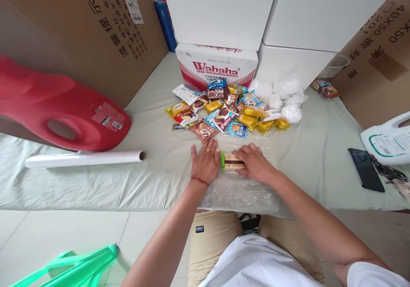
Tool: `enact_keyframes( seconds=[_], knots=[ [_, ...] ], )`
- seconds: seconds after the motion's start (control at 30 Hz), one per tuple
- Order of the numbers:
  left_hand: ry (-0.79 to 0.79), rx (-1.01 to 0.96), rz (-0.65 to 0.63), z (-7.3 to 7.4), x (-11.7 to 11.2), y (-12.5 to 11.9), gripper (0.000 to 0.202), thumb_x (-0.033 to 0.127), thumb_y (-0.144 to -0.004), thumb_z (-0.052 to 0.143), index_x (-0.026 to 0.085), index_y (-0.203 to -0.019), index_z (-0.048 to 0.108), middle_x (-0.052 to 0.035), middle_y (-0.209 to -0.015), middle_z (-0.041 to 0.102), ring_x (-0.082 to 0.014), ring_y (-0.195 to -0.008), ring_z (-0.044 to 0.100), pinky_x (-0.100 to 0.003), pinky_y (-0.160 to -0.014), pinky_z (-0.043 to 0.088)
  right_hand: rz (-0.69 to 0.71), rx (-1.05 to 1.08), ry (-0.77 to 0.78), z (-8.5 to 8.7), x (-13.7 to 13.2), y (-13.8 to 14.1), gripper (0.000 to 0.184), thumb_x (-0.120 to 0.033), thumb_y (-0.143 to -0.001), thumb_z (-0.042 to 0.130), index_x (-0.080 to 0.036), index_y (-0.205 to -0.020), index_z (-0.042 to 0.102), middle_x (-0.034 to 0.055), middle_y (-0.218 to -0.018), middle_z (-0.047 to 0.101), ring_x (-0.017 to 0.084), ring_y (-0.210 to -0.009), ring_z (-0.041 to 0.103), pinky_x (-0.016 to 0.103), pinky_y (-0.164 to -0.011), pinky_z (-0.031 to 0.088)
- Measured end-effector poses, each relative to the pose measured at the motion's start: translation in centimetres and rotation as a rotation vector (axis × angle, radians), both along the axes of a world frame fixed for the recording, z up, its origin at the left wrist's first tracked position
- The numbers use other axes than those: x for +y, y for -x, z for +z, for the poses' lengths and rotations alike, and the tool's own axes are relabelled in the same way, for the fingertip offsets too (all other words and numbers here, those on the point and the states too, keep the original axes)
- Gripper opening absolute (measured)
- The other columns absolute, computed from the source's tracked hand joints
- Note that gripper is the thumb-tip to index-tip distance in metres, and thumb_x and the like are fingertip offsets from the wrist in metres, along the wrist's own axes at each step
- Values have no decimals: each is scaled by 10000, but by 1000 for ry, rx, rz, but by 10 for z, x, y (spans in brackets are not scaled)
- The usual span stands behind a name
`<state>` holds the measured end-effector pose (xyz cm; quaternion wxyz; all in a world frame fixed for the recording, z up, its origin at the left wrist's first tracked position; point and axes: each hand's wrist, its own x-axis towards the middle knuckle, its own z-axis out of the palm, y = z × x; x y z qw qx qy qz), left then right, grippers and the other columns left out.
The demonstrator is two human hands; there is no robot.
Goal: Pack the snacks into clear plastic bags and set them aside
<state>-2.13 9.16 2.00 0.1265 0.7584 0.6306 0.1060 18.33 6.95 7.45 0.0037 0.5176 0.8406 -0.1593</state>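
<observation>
My left hand lies flat on a sheet of clear plastic film spread over the table's front, fingers stretched out and together. A small snack packet with a green end rests on the film between my hands. My right hand covers the packet's right part, its fingers curled over it. Just beyond my hands lies a pile of colourful snack packets.
A roll of clear film and a red jug lie at the left. Small white bags sit by the pile. A Wahaha carton and white boxes stand behind. A black phone and white jug are at right.
</observation>
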Motion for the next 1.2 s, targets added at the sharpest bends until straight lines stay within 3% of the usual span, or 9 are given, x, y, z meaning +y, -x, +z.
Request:
enact_keyframes(
  seconds=[0.27,0.37,0.53,0.7,0.8,0.9,1.0,1.1,1.2],
  knots=[
    [-24,-48,-12,2,-2,6,550,387,-1066,236,248,-1569,410,-85,-1641,385,-261,-1520,371,-643,-1272,120,18,43,39,-10,5,-10,722,-395,-843,794,-243,-1495,523,131,-1331,592,333,-1167,464,483,-993,393],
    [-26,-123,-25,2,-3,13,521,362,-1051,311,270,-1548,439,-76,-1647,378,-263,-1522,368,-637,-1269,142,13,171,-45,-10,-6,-21,745,-470,-867,763,-226,-1515,484,155,-1438,536,358,-1234,458,530,-1041,390],
    [-94,-397,-54,-7,3,35,478,341,-1002,446,257,-1464,540,-87,-1612,447,-256,-1506,399,-558,-1257,272,-9,468,-276,-10,-64,-43,276,-283,-995,592,-254,-1265,637,106,-1186,665,280,-1088,563,453,-932,492],
    [-297,-564,-14,-3,0,61,311,296,-948,544,218,-1202,704,-92,-1379,676,-252,-1376,546,-487,-1188,424,-7,425,-254,-28,-127,-65,402,-274,-952,678,-245,-1340,580,123,-1233,641,277,-1088,580,457,-906,543],
    [-530,-492,-18,14,-24,70,209,228,-936,564,223,-1080,715,-85,-1234,732,-272,-1326,566,-512,-1150,446,-112,385,-267,-39,-146,-78,504,-327,-944,693,-252,-1415,528,143,-1294,610,297,-1157,581,491,-947,555],
    [-493,-420,-375,24,-63,73,379,264,-925,625,216,-1301,612,-122,-1298,690,-286,-1330,567,-493,-1119,471,-131,340,-229,-46,-154,-90,613,-411,-916,729,-243,-1460,502,153,-1358,593,314,-1224,565,514,-996,552],
    [-344,-267,-706,15,-102,76,530,373,-927,660,183,-1404,528,-172,-1449,597,-319,-1418,498,-496,-1145,445,-91,316,-192,-50,-160,-98,601,-418,-907,743,-252,-1445,535,140,-1407,589,318,-1267,551,524,-1034,541],
    [-324,-149,-706,-4,-126,82,367,215,-966,592,177,-1330,572,-148,-1442,617,-289,-1427,500,-499,-1209,355,-111,397,-243,-55,-166,-99,409,-261,-957,681,-283,-1358,610,104,-1346,642,280,-1224,585,488,-999,563],
    [-314,-192,-625,-12,-133,85,277,122,-966,548,177,-1231,609,-128,-1371,670,-260,-1397,532,-481,-1204,351,-159,511,-292,-56,-168,-94,343,-132,-971,611,-311,-1257,670,70,-1222,700,238,-1107,635,434,-908,591]
  ],
)
